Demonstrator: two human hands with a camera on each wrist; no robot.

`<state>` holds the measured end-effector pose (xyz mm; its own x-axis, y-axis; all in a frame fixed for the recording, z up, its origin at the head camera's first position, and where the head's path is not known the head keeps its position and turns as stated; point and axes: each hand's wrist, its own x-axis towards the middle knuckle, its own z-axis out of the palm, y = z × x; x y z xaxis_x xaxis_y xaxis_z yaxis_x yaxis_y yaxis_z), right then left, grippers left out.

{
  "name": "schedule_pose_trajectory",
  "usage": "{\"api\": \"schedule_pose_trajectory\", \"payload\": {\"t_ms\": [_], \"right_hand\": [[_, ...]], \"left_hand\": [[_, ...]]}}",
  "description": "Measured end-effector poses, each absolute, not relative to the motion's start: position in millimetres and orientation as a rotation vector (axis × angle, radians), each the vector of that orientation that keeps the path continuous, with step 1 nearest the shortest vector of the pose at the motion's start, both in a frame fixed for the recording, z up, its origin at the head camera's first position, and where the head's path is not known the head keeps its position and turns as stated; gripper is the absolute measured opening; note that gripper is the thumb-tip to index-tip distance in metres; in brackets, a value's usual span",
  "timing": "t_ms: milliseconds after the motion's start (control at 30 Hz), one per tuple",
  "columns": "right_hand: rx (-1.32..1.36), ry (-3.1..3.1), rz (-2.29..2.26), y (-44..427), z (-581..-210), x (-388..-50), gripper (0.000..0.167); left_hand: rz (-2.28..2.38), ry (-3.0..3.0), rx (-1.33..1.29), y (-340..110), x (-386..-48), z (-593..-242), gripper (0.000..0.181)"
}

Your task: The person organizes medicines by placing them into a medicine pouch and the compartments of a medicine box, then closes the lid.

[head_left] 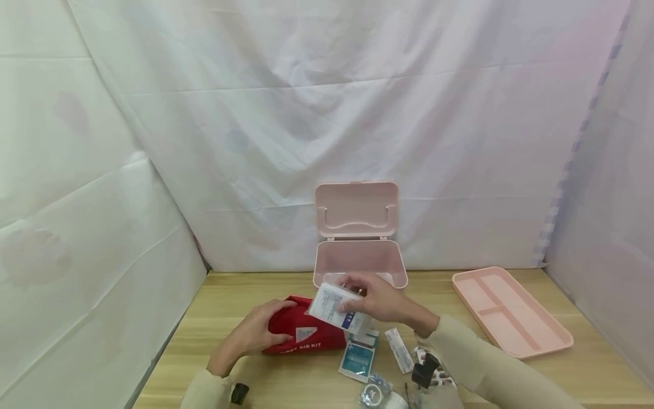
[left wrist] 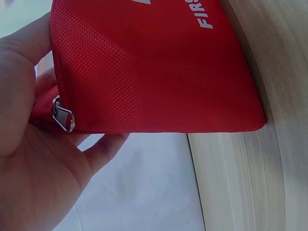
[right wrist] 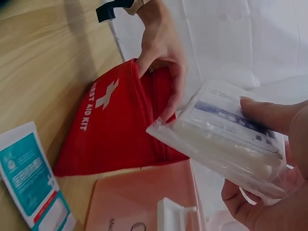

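Observation:
My left hand (head_left: 255, 329) grips the red first aid kit pouch (head_left: 327, 339) by its zipped top edge, thumb in front and fingers behind. The pouch stands on the table, its mouth partly spread in the right wrist view. A metal zipper pull (left wrist: 63, 115) hangs beside the left palm. My right hand (head_left: 380, 299) pinches a clear plastic packet (right wrist: 221, 132) with a white and blue label, thumb on top and fingers beneath. White padded contents show through the plastic. The packet is held up at the pouch's right side, close to its opening.
Behind the hands stands a pink box (head_left: 357, 250) with its lid raised. A pink divided tray (head_left: 512, 312) lies to the right. Nearer me are a teal packet (head_left: 357, 360), a long white packet (head_left: 399, 350) and a white ring-shaped roll (head_left: 371, 395).

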<state>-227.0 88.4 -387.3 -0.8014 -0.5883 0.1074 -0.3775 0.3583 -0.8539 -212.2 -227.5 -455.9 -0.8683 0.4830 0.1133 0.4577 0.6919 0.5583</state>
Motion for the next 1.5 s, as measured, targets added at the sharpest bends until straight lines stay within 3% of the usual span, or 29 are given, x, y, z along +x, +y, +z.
{"api": "schedule_pose_trajectory", "payload": {"t_ms": [333, 567, 700, 867, 1100, 1500], "right_hand": [[-0.947, 2.324, -1.568, 46.0, -385.0, -233.6, 0.033], [-1.034, 2.258, -1.651, 28.4, -393.3, -236.0, 0.033], [-1.14, 2.282, -1.606, 25.2, -404.5, -238.9, 0.033], [-1.255, 2.421, -1.453, 24.3, -417.9, -239.8, 0.033], [-1.415, 2.622, -1.147, 15.9, -427.1, -238.0, 0.033], [-1.387, 2.962, -0.615, -2.4, -423.8, -219.1, 0.032]], "left_hand": [[0.965, 2.843, 0.817, -227.5, -212.6, -457.1, 0.058], [1.031, 2.804, 0.829, -226.8, -214.6, -455.2, 0.068], [1.039, 2.81, 0.845, -225.9, -215.7, -454.7, 0.065], [1.007, 2.851, 0.849, -226.7, -216.2, -456.9, 0.055], [0.964, 2.895, 0.947, -228.3, -216.2, -458.8, 0.057], [0.979, 2.863, 0.914, -228.2, -215.0, -457.1, 0.059]]}}
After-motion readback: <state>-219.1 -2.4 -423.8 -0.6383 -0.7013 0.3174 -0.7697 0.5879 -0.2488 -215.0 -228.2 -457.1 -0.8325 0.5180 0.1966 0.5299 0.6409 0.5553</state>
